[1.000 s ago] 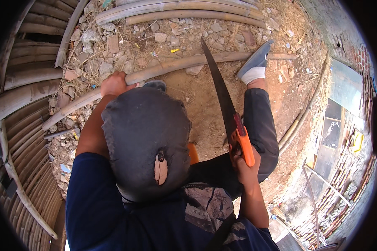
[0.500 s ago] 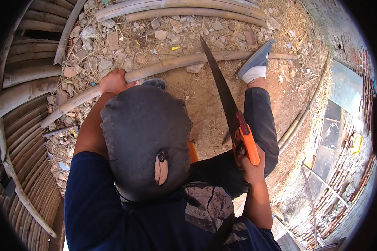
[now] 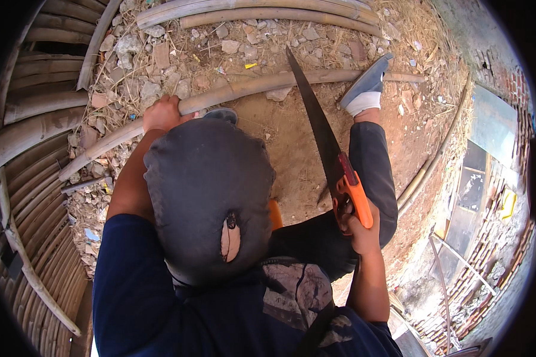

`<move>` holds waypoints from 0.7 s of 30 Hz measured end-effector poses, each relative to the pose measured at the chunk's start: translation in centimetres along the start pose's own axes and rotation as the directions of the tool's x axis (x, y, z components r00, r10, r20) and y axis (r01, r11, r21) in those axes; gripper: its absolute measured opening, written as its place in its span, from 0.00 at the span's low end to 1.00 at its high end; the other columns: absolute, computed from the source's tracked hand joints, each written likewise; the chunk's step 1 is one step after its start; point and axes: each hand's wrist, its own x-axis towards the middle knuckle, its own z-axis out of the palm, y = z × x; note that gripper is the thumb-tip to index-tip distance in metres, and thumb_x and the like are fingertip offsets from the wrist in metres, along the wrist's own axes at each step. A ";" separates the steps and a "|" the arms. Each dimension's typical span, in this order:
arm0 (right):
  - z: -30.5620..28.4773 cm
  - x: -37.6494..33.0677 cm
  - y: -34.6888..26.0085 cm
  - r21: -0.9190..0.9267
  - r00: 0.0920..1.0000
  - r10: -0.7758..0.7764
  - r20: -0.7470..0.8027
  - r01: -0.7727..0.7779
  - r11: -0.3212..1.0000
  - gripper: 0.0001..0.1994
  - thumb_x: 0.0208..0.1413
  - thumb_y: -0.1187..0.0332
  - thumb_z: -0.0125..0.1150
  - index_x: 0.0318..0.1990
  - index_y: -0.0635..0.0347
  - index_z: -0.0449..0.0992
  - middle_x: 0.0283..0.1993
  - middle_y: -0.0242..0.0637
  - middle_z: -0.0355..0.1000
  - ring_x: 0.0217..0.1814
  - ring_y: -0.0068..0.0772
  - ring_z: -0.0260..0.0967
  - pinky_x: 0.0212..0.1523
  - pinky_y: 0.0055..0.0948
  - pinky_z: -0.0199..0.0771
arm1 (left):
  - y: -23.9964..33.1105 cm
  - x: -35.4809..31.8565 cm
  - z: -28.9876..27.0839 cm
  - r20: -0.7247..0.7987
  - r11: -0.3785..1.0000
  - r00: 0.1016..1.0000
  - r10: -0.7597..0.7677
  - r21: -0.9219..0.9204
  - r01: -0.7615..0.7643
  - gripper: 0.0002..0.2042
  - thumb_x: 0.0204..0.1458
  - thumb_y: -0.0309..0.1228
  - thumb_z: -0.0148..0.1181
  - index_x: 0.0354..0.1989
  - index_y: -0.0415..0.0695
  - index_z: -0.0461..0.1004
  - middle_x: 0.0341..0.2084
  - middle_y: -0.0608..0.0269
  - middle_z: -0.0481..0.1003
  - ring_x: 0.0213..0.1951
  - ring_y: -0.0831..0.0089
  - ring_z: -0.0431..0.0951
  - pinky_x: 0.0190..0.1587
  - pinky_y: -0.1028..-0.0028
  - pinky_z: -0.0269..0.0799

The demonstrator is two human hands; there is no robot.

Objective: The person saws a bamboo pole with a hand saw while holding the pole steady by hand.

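Observation:
My left hand (image 3: 162, 114) is closed round a long bamboo pole (image 3: 238, 89) that slants across the ground before me. My right hand (image 3: 363, 229) grips a handsaw (image 3: 318, 122) by its orange handle, the dark blade pointing away from me. In the view the blade crosses the pole near its tip; I cannot tell whether they touch. My right foot, in a dark shoe (image 3: 366, 80), rests over the pole's right part. A large dark rounded form (image 3: 208, 178) with a torn hole, apparently my bent left knee, hides the ground between my arms.
More bamboo poles (image 3: 262, 9) lie at the far side, among rubble and dry straw. A slatted bamboo structure (image 3: 36, 220) stands on the left. Along the right run thin poles (image 3: 417, 181) and a brick wall with leaning panels (image 3: 494, 122). Something orange (image 3: 275, 214) shows beside the knee.
The saw and my right hand have shifted very slightly away and to the right. My left hand keeps its grip on the bamboo pole.

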 end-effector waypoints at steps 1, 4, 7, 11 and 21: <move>0.1 0.8 -0.2 0.011 1.000 0.029 0.009 -0.029 1.000 0.05 0.48 0.80 0.55 0.33 0.61 0.68 0.26 0.32 0.68 0.21 0.18 0.63 0.21 0.19 0.61 | 0.2 -0.1 0.1 -0.016 1.000 1.000 0.000 0.003 0.001 0.36 0.49 0.67 0.62 0.51 0.46 0.77 0.49 0.59 0.77 0.54 0.59 0.80 0.52 0.56 0.78; 0.3 3.1 -1.5 0.021 0.996 0.085 0.025 -0.085 0.996 0.05 0.47 0.80 0.54 0.33 0.61 0.68 0.25 0.32 0.67 0.20 0.19 0.62 0.20 0.19 0.61 | 0.6 -0.9 0.5 -0.185 0.996 0.983 0.010 -0.085 -0.026 0.31 0.43 0.59 0.72 0.46 0.43 0.79 0.42 0.55 0.79 0.48 0.56 0.82 0.49 0.57 0.78; -0.1 2.8 -1.9 0.005 0.995 0.096 0.023 -0.096 0.995 0.05 0.47 0.80 0.54 0.33 0.62 0.68 0.25 0.33 0.67 0.20 0.19 0.62 0.21 0.19 0.61 | 0.5 -0.8 0.4 -0.159 0.996 0.987 0.002 -0.085 -0.015 0.31 0.44 0.58 0.72 0.46 0.43 0.79 0.41 0.56 0.80 0.47 0.56 0.82 0.48 0.57 0.78; -0.2 -0.2 -0.2 -0.015 0.999 0.031 0.036 -0.030 0.999 0.05 0.47 0.80 0.54 0.32 0.62 0.68 0.27 0.32 0.67 0.23 0.19 0.64 0.25 0.19 0.63 | 0.3 -0.9 0.5 -0.166 0.998 0.986 -0.001 -0.056 -0.008 0.30 0.44 0.57 0.72 0.45 0.43 0.79 0.41 0.55 0.80 0.47 0.55 0.83 0.49 0.57 0.77; 0.9 3.1 -1.6 -0.081 0.995 0.099 0.025 -0.097 0.992 0.05 0.50 0.80 0.55 0.33 0.60 0.69 0.30 0.30 0.69 0.27 0.18 0.65 0.29 0.21 0.65 | -0.1 -0.6 0.3 -0.099 0.996 0.995 0.007 -0.085 -0.016 0.32 0.45 0.58 0.72 0.47 0.43 0.79 0.43 0.54 0.80 0.49 0.55 0.82 0.51 0.57 0.77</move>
